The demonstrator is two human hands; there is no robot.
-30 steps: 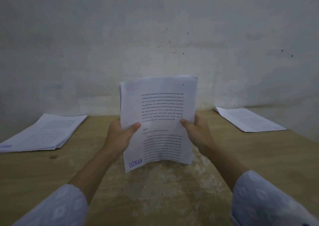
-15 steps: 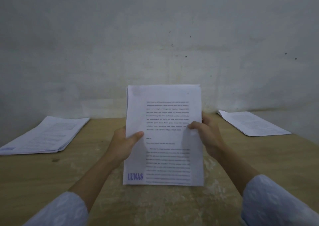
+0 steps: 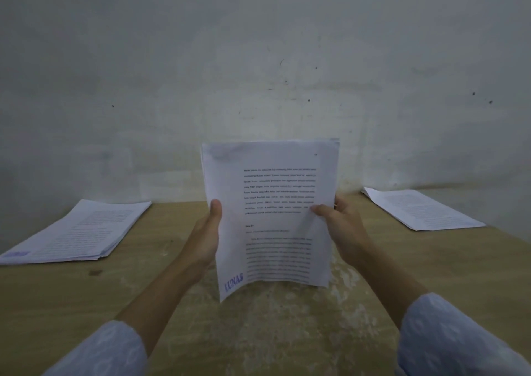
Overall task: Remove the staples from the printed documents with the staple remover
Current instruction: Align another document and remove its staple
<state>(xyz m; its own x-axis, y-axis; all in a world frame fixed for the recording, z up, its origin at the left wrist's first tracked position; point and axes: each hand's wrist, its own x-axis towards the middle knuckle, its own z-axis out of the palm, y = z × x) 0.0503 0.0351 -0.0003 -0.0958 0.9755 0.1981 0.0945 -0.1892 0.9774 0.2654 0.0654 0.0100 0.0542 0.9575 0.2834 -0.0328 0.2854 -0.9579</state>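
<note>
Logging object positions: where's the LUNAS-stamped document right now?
Head view, centre: the LUNAS-stamped document is held upright above the table, left hand and right hand gripping its side edges.

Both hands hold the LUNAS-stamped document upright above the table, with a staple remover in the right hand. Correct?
Not quite. The head view shows no staple remover: the right hand grips only the document, as does the left hand. It is held upright above the table.

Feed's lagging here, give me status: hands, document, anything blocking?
Left hand and right hand grip the document upright above the table. No staple remover in view. Nothing blocking.
</note>
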